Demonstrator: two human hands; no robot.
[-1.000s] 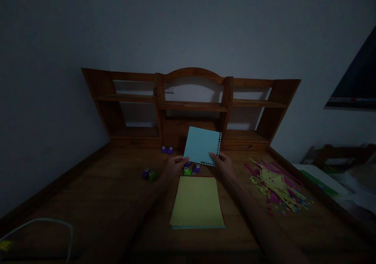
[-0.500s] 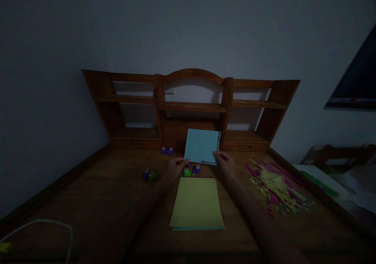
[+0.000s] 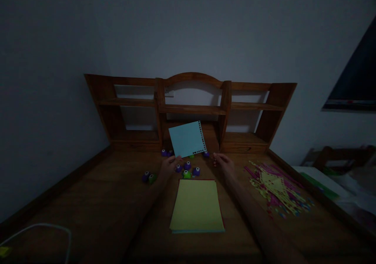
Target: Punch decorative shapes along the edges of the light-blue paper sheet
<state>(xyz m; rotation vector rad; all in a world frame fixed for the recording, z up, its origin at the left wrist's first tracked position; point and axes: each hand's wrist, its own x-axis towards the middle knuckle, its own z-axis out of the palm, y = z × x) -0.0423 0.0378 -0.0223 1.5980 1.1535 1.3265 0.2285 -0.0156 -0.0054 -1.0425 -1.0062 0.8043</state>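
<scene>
Nearest me on the tabletop [image 3: 117,217] lies the yellow paper stack [image 3: 197,205], flat and untouched between my forearms. Just beyond it sit the small craft punches [image 3: 187,170], purple and green, with the heap of paper scraps [image 3: 276,189] off to the right. My left hand [image 3: 168,166] now pinches the blue sheet [image 3: 187,139] alone at its lower corner, tilted, its punched border on the right and bottom edges. My right hand [image 3: 223,162], which shared the sheet half a second ago, has let go; its fingers curl loosely, apart from the paper and holding nothing I can make out. So I judge the sheet is being handed over to one side. Behind stands the wooden hutch [image 3: 190,107].
</scene>
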